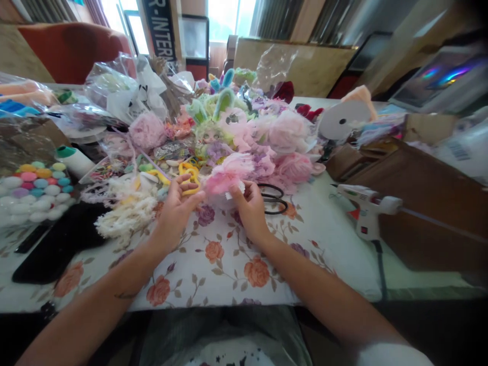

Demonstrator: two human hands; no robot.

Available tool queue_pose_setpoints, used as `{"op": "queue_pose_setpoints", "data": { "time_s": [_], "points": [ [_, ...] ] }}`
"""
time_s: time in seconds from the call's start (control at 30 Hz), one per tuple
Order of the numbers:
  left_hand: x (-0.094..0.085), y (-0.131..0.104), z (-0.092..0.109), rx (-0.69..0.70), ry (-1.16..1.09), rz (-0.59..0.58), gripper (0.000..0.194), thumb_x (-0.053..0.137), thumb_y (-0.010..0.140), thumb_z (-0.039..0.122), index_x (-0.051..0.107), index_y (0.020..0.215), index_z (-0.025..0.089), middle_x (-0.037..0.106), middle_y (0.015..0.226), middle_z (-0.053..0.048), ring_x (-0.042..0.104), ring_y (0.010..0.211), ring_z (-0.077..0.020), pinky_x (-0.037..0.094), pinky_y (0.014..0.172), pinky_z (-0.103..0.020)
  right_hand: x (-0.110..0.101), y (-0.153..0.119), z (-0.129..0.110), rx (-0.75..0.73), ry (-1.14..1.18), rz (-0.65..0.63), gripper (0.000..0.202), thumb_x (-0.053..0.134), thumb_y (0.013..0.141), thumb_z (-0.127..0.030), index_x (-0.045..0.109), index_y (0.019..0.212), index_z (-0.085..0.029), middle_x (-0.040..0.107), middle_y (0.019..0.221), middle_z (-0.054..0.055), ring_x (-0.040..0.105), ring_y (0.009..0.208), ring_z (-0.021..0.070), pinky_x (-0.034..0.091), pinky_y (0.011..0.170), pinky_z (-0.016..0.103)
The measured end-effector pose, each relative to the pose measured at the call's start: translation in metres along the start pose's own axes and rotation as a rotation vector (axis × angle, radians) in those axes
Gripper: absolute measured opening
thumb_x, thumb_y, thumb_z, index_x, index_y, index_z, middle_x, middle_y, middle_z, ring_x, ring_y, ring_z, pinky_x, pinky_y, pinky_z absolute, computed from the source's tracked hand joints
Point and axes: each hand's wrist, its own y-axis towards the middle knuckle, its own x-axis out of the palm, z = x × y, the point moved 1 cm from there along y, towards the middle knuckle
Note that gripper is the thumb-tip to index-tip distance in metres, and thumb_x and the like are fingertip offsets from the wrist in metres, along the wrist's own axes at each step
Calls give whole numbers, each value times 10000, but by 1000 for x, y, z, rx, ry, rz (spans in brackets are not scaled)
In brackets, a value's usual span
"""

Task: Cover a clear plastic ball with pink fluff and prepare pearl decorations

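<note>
Beyond the table, a bright window (231, 20) and a red-orange chair back (76, 53) stand in the background. A floral tablecloth (213, 277) with orange and purple roses covers the table, its hem running along the near edge.

Midway between the near edge and the heaped far half of the table is a pink ruffled fabric piece (229, 173), raised in front of the pile. The right hand (249, 208) pinches its lower right side between thumb and fingers, with a bit of white lacy trim (235, 190) at the thumb. The left hand (181, 201) has its fingers curved and parted just beside the piece; whether its thumb touches the fabric cannot be told. Yellow loops (189, 175) show just behind those fingers. Black scissors handles (272, 198) lie just beside the right hand.

Toward the right edge sits a white glue gun (366, 208), against a brown cardboard box (430, 203). Toward the near left corner lies a black phone (38, 262), with bagged pompoms (36, 190) behind it. Cream fringed yarn (127, 208) lies between these and the left hand. Toward the far edge, the pile includes a pink yarn ball (147, 130), a doll with green rabbit ears (209, 129) and pink tulle (290, 133), with a white reel (337, 122) to the right.
</note>
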Motion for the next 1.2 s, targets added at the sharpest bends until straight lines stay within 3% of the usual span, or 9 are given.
{"op": "queue_pose_setpoints", "data": {
  "time_s": [0.13,0.3,0.4,0.53,0.67,0.77,0.97,1.07,1.2],
  "points": [
    [8,-12,2,-235,-95,-197,690,764,749,324,431,1354,335,575,1228,-55,622,1010,-205,552,807,-340,5,-5,1,57,52,-52,542,684,723,-630,525,997,-190,572,865,7,516,698,128,447,614,254],
    [8,-9,1,-239,-250,-259,773,792,734,256,398,1392,354,618,1227,-49,633,1037,-222,555,822,-340,10,-14,2,66,-51,-150,541,686,732,-614,531,1041,-198,604,938,29,548,755,153,451,628,270],
    [8,-5,-4,-225,-328,-282,617,773,760,247,495,1307,305,653,1112,-38,647,969,-204,574,794,-345,9,-15,6,19,-146,-171,584,695,726,-612,530,1107,-201,608,990,34,553,808,167,457,689,291],
    [7,1,-12,-242,-397,-311,318,781,753,270,627,1027,219,671,994,-21,652,882,-171,584,773,-329,8,-15,10,-13,-183,-189,588,676,749,-611,525,1145,-204,619,1040,43,568,857,181,466,750,315],
    [6,4,-14,-233,-404,-309,259,797,731,276,651,925,188,689,930,-27,660,844,-169,579,747,-302,7,-17,7,-68,-156,-240,554,649,795,-580,503,1180,-209,612,1150,72,591,974,203,485,843,343],
    [6,5,-12,-244,-439,-293,244,787,741,278,660,928,188,699,960,-30,667,856,-173,574,735,-292,2,-18,1,-207,-205,-238,497,609,853,-509,484,1231,-212,585,1228,105,575,1102,232,488,923,392],
    [6,4,-12,-285,-476,-256,228,779,751,245,659,939,198,688,964,-9,655,840,-151,570,722,-286,-5,-31,-18,-795,-509,-134,373,617,844,-274,546,1206,-221,528,1290,147,510,1224,287,434,1027,512],
    [7,4,-14,-271,-465,-243,225,784,747,231,653,925,193,680,943,-6,647,832,-142,560,716,-267,-2,-35,-19,-849,-544,-145,368,623,843,-238,561,1205,-212,529,1280,150,516,1218,281,438,1030,507],
    [7,3,-16,-219,-443,-253,274,795,738,223,639,963,219,674,958,11,638,798,-123,535,650,-229,3,-33,-15,-764,-524,-84,306,646,849,-291,611,1142,-211,567,1181,130,560,1135,262,470,993,489]
  ]
}}
